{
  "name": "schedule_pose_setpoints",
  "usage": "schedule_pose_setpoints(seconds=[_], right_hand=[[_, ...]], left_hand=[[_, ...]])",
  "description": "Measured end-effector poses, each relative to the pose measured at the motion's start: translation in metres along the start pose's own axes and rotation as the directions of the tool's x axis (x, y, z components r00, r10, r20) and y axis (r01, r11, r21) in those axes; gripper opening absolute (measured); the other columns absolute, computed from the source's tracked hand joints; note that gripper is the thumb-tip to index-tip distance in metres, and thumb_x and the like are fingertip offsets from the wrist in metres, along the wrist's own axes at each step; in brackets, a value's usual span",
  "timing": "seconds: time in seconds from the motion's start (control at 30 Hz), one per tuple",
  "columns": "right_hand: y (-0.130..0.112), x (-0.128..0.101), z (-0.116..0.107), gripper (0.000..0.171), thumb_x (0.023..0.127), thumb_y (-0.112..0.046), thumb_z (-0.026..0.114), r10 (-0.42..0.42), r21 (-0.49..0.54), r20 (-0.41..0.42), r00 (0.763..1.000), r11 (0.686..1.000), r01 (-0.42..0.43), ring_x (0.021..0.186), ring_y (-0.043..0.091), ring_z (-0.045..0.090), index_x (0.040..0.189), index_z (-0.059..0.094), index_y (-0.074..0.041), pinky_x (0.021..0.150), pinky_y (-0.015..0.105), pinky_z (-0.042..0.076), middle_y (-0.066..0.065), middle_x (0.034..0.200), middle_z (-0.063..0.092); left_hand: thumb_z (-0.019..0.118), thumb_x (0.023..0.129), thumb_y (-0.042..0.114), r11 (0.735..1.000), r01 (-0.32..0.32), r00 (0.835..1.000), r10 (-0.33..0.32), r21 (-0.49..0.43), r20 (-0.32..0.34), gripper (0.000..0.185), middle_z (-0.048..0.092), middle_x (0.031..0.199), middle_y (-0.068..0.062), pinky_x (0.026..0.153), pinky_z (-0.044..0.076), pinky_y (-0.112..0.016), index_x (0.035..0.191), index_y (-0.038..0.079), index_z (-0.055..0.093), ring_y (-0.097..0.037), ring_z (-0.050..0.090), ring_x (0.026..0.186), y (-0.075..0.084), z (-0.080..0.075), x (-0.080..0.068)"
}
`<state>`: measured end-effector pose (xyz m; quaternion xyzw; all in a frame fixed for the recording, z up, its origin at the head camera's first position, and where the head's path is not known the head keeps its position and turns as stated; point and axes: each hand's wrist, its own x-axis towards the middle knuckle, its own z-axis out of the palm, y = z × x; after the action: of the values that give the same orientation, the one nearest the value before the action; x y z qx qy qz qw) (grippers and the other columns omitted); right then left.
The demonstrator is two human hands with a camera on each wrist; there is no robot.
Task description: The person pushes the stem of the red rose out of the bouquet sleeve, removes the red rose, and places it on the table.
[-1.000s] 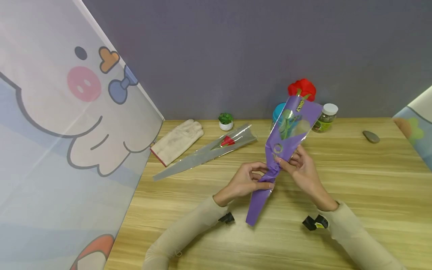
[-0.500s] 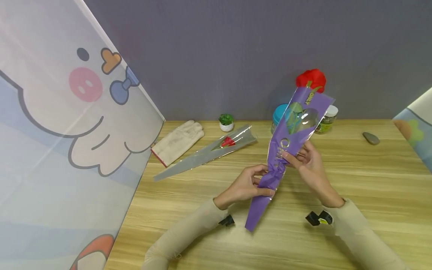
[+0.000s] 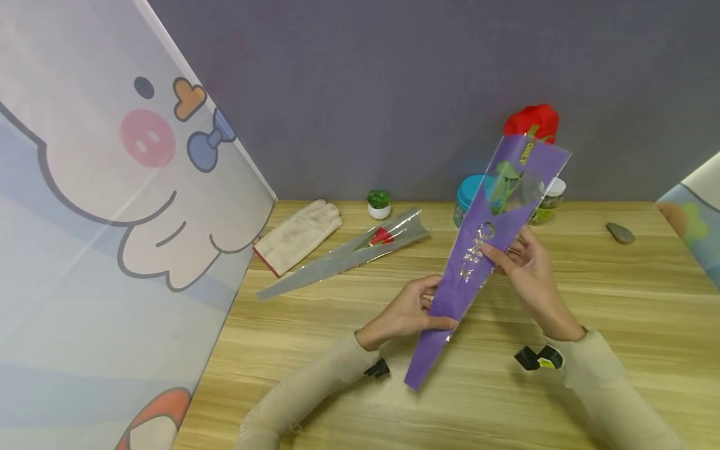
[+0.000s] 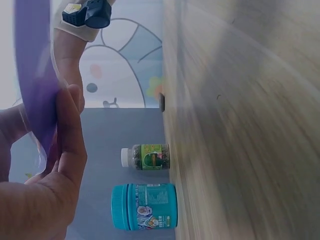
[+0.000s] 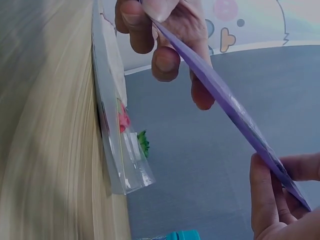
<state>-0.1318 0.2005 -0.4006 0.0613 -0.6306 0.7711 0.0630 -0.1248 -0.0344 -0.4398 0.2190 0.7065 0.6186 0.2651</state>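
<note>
Both hands hold a long purple flower sleeve (image 3: 450, 294) with a clear window, tilted up to the right above the table. A red artificial flower (image 3: 533, 120) sticks out of its wide upper end, and the green stem shows through the window. Lower down, my left hand (image 3: 409, 307) pinches the sleeve, thumb on the front and fingers behind. My right hand (image 3: 529, 275) grips its right edge near the printed lettering. From the right wrist view the sleeve (image 5: 225, 97) appears edge-on and flat between the two hands.
On the table (image 3: 619, 312), a clear sleeve (image 3: 315, 269) holds a small red flower (image 3: 381, 236) on the left. Behind it lie a white glove (image 3: 298, 237) and a small potted plant (image 3: 379, 204). A blue-lidded jar (image 4: 150, 207), a white-capped bottle (image 4: 150, 157) and a grey stone (image 3: 620, 233) stand toward the right.
The sleeve, bunched and twisted between the hands before, is now straightened and flat. My right hand has moved up and right, and the red flower has risen with it. My left hand stays nearly in place.
</note>
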Motion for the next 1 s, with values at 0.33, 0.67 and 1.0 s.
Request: schedule_pose_setpoints(seconds=[0.33,0.67,1.0], right_hand=[[-0.002,0.003,0.000,0.037,0.100,0.001,0.065,-0.001,0.032,-0.021,1.000,0.999,0.002,0.083,0.005,0.076,0.133,0.059,-0.015,0.064,0.024,0.063,-0.007,0.104,0.080],[-0.005,0.006,0.003,0.033,0.100,0.001,0.064,-0.020,0.042,-0.024,0.999,0.999,0.021,0.083,0.006,0.076,0.130,0.059,-0.014,0.063,0.022,0.062,-0.006,0.103,0.079],[-0.003,0.006,0.009,0.038,0.100,0.002,0.065,-0.006,0.055,-0.016,1.000,0.998,0.007,0.085,0.006,0.076,0.134,0.058,-0.013,0.066,0.024,0.063,-0.006,0.105,0.079]], left_hand=[[0.084,0.081,-0.006,1.000,-0.001,1.000,0.001,0.006,0.018,0.070,0.074,0.115,-0.022,0.071,0.065,-0.029,0.144,0.007,0.058,-0.005,0.074,0.078,-0.004,0.003,0.001],[0.083,0.085,0.002,0.999,-0.052,0.999,0.052,-0.003,0.000,0.061,0.075,0.122,-0.021,0.075,0.065,-0.029,0.140,0.009,0.058,-0.006,0.076,0.086,0.006,-0.009,0.009],[0.078,0.089,-0.001,0.989,-0.119,0.989,0.110,-0.085,-0.097,0.051,0.072,0.124,-0.023,0.075,0.065,-0.032,0.136,0.007,0.060,-0.014,0.078,0.088,0.021,-0.013,0.025]])
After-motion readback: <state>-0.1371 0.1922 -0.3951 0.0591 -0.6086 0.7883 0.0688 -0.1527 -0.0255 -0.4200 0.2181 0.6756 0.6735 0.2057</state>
